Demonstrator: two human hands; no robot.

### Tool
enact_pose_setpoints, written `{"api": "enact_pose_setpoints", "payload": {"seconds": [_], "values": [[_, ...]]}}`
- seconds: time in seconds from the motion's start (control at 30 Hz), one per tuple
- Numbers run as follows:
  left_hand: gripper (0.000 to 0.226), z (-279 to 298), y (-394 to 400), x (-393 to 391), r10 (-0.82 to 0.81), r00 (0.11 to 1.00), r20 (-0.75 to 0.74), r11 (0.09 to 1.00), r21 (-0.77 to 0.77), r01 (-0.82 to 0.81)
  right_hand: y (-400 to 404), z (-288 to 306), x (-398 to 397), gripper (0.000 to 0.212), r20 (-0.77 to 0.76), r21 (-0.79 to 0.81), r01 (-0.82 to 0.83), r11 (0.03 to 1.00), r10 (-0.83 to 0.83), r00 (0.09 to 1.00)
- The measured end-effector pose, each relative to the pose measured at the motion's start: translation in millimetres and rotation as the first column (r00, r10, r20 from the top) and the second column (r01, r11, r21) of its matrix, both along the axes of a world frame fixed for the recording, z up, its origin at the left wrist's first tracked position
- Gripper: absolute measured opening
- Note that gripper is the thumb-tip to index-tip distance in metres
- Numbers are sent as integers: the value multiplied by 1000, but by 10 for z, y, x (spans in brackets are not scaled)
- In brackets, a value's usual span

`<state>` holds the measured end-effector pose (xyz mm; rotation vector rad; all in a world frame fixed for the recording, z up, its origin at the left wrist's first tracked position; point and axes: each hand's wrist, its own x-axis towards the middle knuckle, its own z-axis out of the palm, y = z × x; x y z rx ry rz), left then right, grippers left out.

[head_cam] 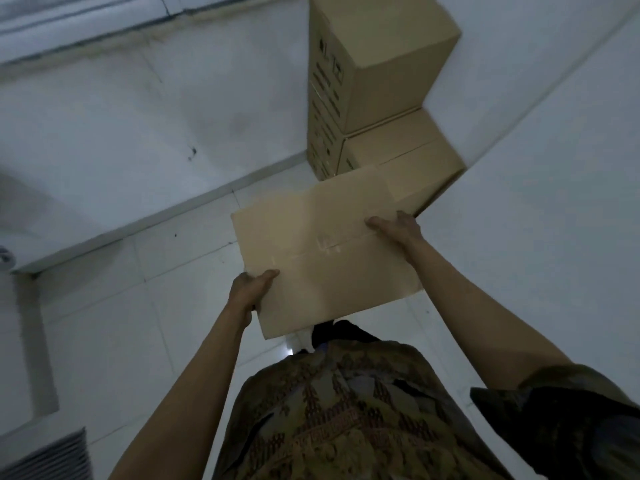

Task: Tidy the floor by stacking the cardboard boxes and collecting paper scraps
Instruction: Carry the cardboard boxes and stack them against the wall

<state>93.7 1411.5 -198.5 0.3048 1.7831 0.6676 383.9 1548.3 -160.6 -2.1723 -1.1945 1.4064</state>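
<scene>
I hold a closed cardboard box [318, 244] in the air in front of me, its taped top facing up. My left hand [251, 289] grips its near-left edge, thumb on top and fingers hidden underneath. My right hand [398, 226] grips the right side, thumb lying on the top. Beyond it, in the corner, a low cardboard box [408, 157] stands on the floor. Behind that rises a tall stack of printed boxes [374, 50]. No paper scraps are visible.
White walls [536, 168] meet at the corner behind the stack. White floor tiles [156, 289] spread out to the left and below me. A white ledge runs along the left wall. A grey ribbed object [52, 459] lies at the bottom left.
</scene>
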Motion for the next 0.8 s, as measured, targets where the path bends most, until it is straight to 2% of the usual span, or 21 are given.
{"api": "enact_pose_setpoints", "payload": {"seconds": [0.17, 0.37, 0.53, 0.63, 0.7, 0.8], "values": [[72, 60, 759, 30, -3, 1000, 18, 1000, 20, 3, 706, 164, 70, 103, 12, 18, -22, 1000, 21, 1000], [77, 87, 1435, 172, -95, 994, 60, 995, 35, 93, 1390, 433, 249, 91, 131, 101, -73, 992, 60, 990], [49, 92, 2008, 351, -227, 963, 146, 974, 56, 221, 1932, 634, 351, 96, 289, 151, -137, 979, 88, 953], [51, 42, 2325, 418, -357, 911, 207, 932, 20, 361, 2172, 530, 353, 102, 446, 163, -161, 973, 73, 892], [53, 19, 2562, 455, -412, 876, 250, 906, 9, 424, 2220, 375, 369, 101, 506, 76, -130, 989, 74, 860], [54, 45, 2971, 524, -471, 831, 296, 873, 20, 487, 2107, 133, 358, 104, 505, -15, 60, 998, -45, 862]]}}
